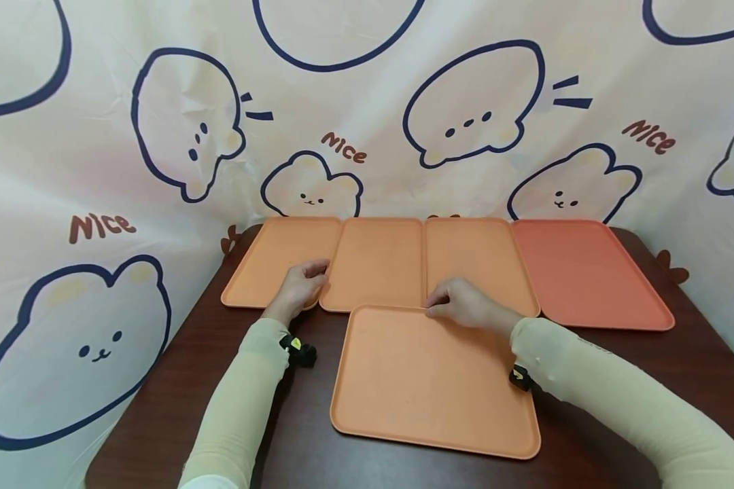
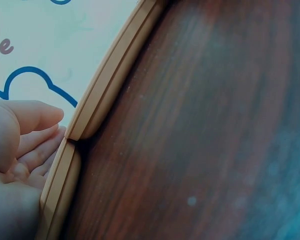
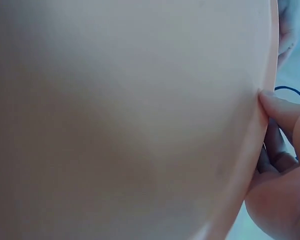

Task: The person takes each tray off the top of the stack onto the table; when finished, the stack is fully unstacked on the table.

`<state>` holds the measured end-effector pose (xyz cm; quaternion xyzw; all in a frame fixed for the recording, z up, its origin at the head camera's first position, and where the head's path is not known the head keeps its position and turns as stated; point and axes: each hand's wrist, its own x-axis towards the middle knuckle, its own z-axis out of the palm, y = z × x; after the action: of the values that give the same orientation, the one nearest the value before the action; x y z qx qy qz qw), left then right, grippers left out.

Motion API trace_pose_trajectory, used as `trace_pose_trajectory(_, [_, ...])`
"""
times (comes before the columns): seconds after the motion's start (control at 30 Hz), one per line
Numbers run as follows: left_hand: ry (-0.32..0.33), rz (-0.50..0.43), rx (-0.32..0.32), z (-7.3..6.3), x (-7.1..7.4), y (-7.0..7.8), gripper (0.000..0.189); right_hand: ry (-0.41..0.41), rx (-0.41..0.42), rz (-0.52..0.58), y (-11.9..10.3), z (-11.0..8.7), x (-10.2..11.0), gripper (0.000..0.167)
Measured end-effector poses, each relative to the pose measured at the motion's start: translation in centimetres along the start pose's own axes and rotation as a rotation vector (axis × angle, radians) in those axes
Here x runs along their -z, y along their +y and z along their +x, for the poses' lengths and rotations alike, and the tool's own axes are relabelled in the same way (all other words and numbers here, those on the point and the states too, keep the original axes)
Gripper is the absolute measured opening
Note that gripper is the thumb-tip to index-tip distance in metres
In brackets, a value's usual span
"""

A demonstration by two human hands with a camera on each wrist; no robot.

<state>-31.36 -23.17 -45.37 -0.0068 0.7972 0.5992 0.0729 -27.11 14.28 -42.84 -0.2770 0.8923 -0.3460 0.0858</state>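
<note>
Across the front of the table lies an orange rectangular tray (image 1: 416, 380); its far edge overlaps the back row in the head view. My right hand (image 1: 467, 305) pinches that far rim, with the thumb on the rim and the fingers behind it in the right wrist view. My left hand (image 1: 296, 288) is over the near right corner of the back-left orange tray (image 1: 275, 265), beside the second orange tray (image 1: 376, 261). In the left wrist view, thumb and fingers (image 2: 37, 115) are apart, with nothing between them, beside the meeting tray edges.
A third orange tray (image 1: 474, 251) and a reddish tray (image 1: 587, 272) complete the back row, edge to edge. All stand on a dark brown wooden table (image 1: 177, 387). A pale cloth (image 1: 373, 81) with cartoon bears hangs behind and at the sides.
</note>
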Motion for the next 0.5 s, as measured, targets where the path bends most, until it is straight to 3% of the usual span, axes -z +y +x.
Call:
trace_pose_trajectory(0.27, [0.008, 0.004, 0.005, 0.0, 0.1, 0.0, 0.052, 0.005, 0.047, -0.044, -0.1, 0.1, -0.9, 0.006])
trace_pose_trajectory(0.5, [0.007, 0.012, 0.000, 0.1, -0.1, 0.1, 0.052, 0.002, -0.003, -0.056, -0.2, 0.0, -1.3, 0.005])
